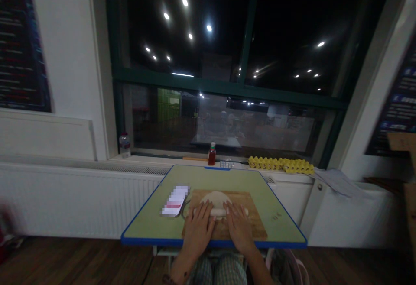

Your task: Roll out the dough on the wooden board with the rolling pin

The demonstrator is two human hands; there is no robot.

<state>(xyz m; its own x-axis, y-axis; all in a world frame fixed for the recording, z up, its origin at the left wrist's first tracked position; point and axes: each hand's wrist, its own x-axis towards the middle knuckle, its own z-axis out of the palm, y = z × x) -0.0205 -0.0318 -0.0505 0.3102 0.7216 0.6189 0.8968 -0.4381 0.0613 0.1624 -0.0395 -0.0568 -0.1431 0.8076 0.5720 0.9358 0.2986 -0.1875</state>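
A round, flat piece of pale dough (216,197) lies on a wooden board (256,224). Across its near part runs a pale roller, which looks like a rolling pin (218,212). My left hand (199,226) rests flat on the left part of the pin, fingers stretched forward. On the right part lies my right hand (238,224), palm down and fingers also extended. Both hands cover much of the pin and the dough's near edge. Small pale crumbs show on the board between the hands.
The board sits on a small green table (149,224) with a blue edge. A phone (175,200) lies left of the board. On the windowsill stand a red bottle (212,155), a clear bottle (124,145) and yellow egg trays (281,165). A white radiator (65,198) is behind.
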